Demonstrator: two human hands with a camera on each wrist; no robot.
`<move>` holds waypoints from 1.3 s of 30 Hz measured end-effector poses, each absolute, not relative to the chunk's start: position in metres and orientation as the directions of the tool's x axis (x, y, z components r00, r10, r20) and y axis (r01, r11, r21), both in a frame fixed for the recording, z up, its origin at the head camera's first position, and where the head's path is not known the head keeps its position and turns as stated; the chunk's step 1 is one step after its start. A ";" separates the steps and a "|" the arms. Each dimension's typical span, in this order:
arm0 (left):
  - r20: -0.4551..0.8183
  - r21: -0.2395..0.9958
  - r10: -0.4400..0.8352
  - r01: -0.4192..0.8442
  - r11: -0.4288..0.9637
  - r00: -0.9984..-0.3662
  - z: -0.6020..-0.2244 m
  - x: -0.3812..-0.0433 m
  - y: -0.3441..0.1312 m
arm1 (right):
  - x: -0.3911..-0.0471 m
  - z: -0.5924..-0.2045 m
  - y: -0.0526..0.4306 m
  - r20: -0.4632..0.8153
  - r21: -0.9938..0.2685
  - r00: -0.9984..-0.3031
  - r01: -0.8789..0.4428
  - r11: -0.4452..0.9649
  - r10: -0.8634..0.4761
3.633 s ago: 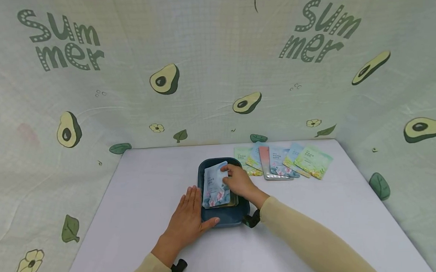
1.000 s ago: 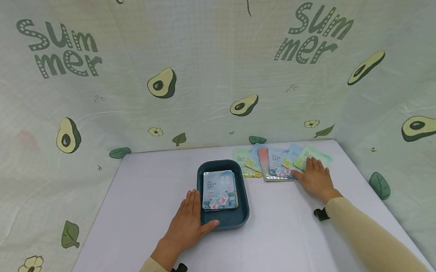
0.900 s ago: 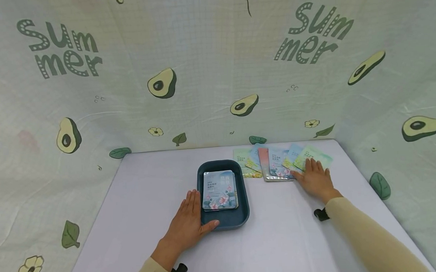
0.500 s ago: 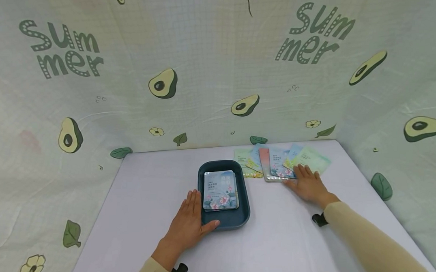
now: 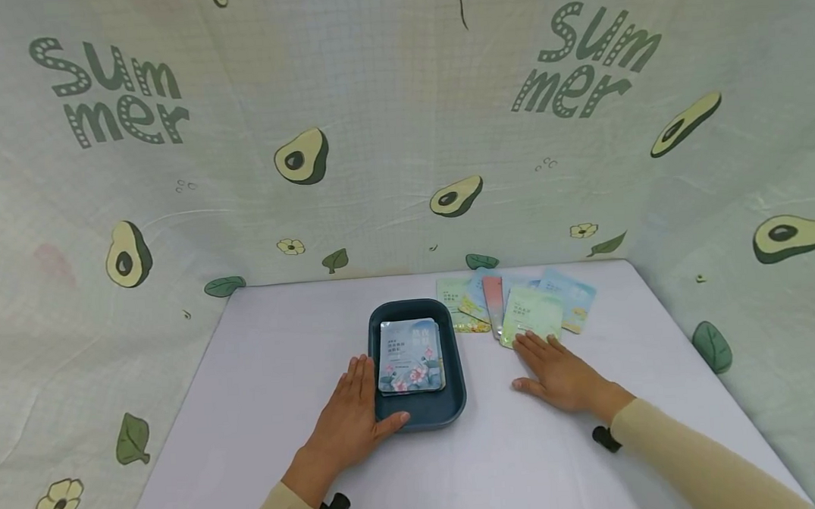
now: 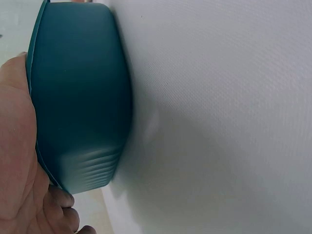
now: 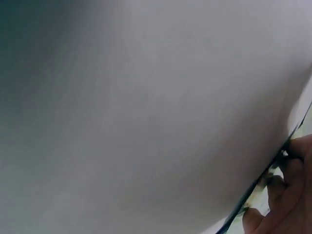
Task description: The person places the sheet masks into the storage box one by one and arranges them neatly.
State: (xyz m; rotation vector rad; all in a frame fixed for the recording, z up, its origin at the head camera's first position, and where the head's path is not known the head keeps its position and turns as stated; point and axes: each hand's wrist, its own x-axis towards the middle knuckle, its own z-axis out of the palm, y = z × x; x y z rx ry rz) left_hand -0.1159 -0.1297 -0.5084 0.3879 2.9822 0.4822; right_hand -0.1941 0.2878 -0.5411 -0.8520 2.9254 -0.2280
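Observation:
My left hand (image 5: 348, 412) lies with straight fingers along the left side of a dark blue tray (image 5: 424, 413), its thumb over the near rim. In the left wrist view that hand touches the rim of the tray (image 6: 80, 97). A light blue floral sachet (image 5: 410, 357) lies face up in the tray, on top of others mostly hidden. My right hand (image 5: 568, 376), fingers extended, touches the near edge of a green sachet (image 5: 533, 313). In the right wrist view the fingertips (image 7: 275, 192) rest against that sachet, seen nearly edge-on.
At the back right of the white table (image 5: 268, 352) lie overlapping sachets: a green one (image 5: 453, 294), a blue-and-yellow one (image 5: 474, 301), a narrow showing pink strip (image 5: 494, 300) and a blue one (image 5: 573, 296). A printed cloth (image 5: 373, 96) hangs behind.
The right hand went from the tray to the sachets, then drew the green sachet left and toward me. The blue sachet beneath now shows farther right. The left hand stays at the tray.

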 end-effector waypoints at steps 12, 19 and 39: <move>-0.050 0.311 0.270 0.242 0.919 -0.962 -0.508 -0.117 -0.130 | -0.234 -0.529 0.301 0.109 -0.138 -0.894 -0.447 0.884 -0.435; -0.051 0.307 0.269 0.241 0.921 -0.962 -0.509 -0.117 -0.130 | -0.271 -0.524 0.311 0.092 -0.094 -0.938 -0.342 0.935 -0.334; -0.063 0.320 0.272 0.239 0.917 -0.960 -0.507 -0.116 -0.130 | -0.285 -0.536 0.317 0.122 -0.089 -0.933 -0.350 0.933 -0.338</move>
